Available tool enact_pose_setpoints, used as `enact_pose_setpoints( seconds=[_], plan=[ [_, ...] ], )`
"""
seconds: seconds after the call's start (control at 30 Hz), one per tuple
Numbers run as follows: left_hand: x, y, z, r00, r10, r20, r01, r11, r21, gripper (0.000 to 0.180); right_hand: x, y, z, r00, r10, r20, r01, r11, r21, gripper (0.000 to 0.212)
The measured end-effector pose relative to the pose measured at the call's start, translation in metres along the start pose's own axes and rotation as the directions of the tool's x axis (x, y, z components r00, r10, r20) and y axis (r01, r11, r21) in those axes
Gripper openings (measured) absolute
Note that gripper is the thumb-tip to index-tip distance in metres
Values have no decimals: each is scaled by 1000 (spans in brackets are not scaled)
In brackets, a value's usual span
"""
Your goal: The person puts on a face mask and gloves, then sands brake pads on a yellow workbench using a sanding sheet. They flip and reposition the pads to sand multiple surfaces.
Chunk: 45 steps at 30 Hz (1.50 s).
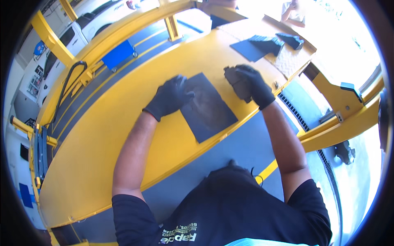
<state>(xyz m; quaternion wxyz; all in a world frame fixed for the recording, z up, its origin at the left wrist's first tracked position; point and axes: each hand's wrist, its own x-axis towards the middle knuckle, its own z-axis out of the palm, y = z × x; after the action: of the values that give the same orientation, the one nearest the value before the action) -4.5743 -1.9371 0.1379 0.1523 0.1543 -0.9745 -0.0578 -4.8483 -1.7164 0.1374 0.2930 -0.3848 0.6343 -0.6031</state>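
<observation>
A dark sheet of sandpaper (209, 108) lies on the yellow metal platform (102, 135), with a brownish, scuffed patch across its middle. My left hand (170, 97), in a black glove, is at the sheet's upper left edge, its fingers curled and its thumb over the paper. To the right of the sheet, my gloved right hand (253, 84) grips a dark brake pad (236, 83), raised a little off the sheet. The fingers wrap over the pad's far side and cover part of it.
Another dark sheet (248, 50) lies at the far right beside black wedge-shaped blocks (266, 43). Yellow lift beams (344, 135) rise at the right. Beyond the platform are a blue cart (119, 55), a white vehicle (74, 39) and a person (293, 14) farther back.
</observation>
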Motion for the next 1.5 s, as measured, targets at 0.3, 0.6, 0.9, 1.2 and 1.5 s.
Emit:
enact_pose_setpoints(
  seconds=[0.3,0.6,0.9,1.2,1.5],
  plan=[
    [-22,-9,-9,990,-31,135,36,999,-35,79,-13,-5,35,934,-279,-224,53,727,-685,66],
    [-64,-5,-13,995,-52,90,47,997,58,78,-35,8,37,905,-399,-148,145,616,-774,70],
    [-99,19,-24,998,-45,35,43,998,55,73,-125,45,36,804,-500,-322,269,788,-553,60],
    [-102,19,-17,996,-90,-9,90,995,44,71,-101,50,67,729,-596,-338,61,547,-835,58],
    [-104,25,-22,991,-135,23,136,990,-23,72,-19,28,52,829,-529,-178,243,630,-738,60]
  ],
)
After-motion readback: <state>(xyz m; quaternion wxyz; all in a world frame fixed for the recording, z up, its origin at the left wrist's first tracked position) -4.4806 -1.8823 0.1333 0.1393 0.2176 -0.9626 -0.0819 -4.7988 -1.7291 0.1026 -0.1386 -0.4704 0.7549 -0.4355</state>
